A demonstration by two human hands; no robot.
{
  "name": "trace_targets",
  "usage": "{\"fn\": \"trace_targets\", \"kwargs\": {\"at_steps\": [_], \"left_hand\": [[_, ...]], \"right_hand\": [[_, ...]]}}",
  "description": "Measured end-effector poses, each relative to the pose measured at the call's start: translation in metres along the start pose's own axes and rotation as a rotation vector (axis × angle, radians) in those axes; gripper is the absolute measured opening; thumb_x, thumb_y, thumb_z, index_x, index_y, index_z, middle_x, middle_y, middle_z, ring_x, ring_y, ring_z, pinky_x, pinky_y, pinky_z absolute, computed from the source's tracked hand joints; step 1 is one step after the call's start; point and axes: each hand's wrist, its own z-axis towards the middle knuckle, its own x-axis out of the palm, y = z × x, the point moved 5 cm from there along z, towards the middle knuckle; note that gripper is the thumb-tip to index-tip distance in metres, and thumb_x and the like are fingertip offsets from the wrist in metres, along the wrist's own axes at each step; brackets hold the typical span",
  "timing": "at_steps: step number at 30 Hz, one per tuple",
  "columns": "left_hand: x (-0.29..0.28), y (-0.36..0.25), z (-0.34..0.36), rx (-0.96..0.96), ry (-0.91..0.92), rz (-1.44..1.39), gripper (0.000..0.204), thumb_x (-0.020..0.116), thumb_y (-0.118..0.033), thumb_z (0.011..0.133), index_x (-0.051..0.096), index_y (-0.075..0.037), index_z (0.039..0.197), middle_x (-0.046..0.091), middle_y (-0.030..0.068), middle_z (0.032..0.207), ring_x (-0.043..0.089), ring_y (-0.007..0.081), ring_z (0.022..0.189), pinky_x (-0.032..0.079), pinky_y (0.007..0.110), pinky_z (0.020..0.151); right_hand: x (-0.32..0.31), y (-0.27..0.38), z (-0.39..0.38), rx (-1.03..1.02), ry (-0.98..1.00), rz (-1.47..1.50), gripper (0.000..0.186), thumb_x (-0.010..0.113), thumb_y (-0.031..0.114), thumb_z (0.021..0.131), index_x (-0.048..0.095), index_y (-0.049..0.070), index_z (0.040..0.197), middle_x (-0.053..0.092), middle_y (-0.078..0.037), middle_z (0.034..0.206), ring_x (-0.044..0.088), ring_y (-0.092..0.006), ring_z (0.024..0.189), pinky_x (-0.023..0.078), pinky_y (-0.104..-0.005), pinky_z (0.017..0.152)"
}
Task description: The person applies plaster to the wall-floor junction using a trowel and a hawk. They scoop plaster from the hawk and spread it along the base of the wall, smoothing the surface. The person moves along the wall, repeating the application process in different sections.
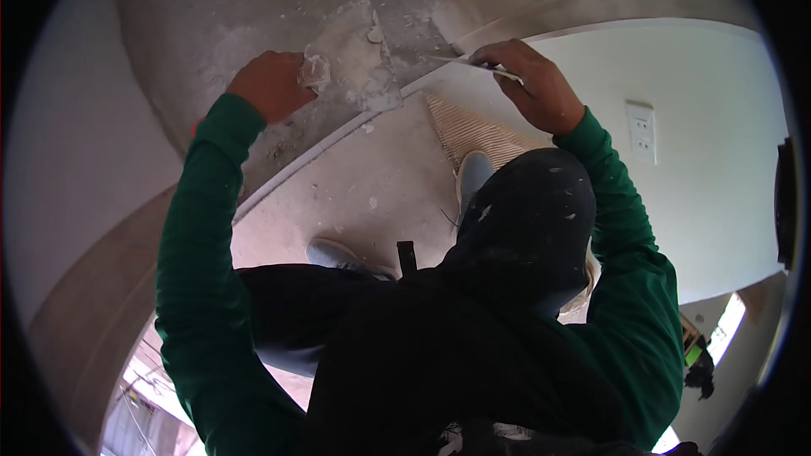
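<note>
Translucent plate (353, 59), smeared whitish, thin flat tool (463, 62), seen edge-on, to its right

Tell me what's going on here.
A person in green sleeves is down low with knees bent. The left hand grips a smeared translucent sheet by its left edge. The right hand holds a thin flat tool, its tip pointing left toward the sheet, with a gap between them in this view. A white wall with an outlet plate is on the right, and a ridged brown piece lies by one grey shoe.
</note>
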Motion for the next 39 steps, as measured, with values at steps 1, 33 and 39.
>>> {"fn": "trace_targets", "kwargs": {"at_steps": [1, 33, 39], "left_hand": [[-0.001, 0.004, -0.021, -0.078, 0.050, 0.005, 0.031, 0.070, -0.028, 0.076, 0.065, -0.003, 0.093, 0.066, 0.0204, 0.089, 0.062, 0.0391, 0.089, 0.050, 0.046, 0.078], [0.008, 0.067, -0.124, -0.508, -0.038, -0.183, 0.034, 0.071, -0.023, 0.077, 0.064, 0.005, 0.096, 0.064, 0.0115, 0.069, 0.057, 0.0155, 0.056, 0.045, 0.034, 0.054], [0.101, 0.106, -0.180, -0.772, 0.303, -0.422, 0.022, 0.073, -0.017, 0.077, 0.061, -0.002, 0.087, 0.048, 0.0009, 0.054, 0.043, 0.0108, 0.038, 0.032, 0.029, 0.033]], "right_hand": [[0.003, 0.013, 0.013, -0.119, -0.002, -0.062, 0.042, 0.059, -0.009, 0.076, 0.059, 0.005, 0.116, 0.061, -0.013, 0.111, 0.056, -0.0337, 0.103, 0.047, -0.0387, 0.089], [0.155, -0.181, -0.117, 0.608, -0.417, 1.198, 0.029, 0.061, 0.016, 0.085, 0.062, 0.003, 0.111, 0.065, -0.008, 0.100, 0.062, -0.0214, 0.095, 0.049, -0.0354, 0.079], [0.237, -0.259, -0.156, 1.043, -1.046, 1.697, 0.040, 0.065, 0.023, 0.083, 0.058, -0.006, 0.109, 0.063, -0.012, 0.096, 0.061, -0.0215, 0.086, 0.050, -0.0369, 0.072]]}}
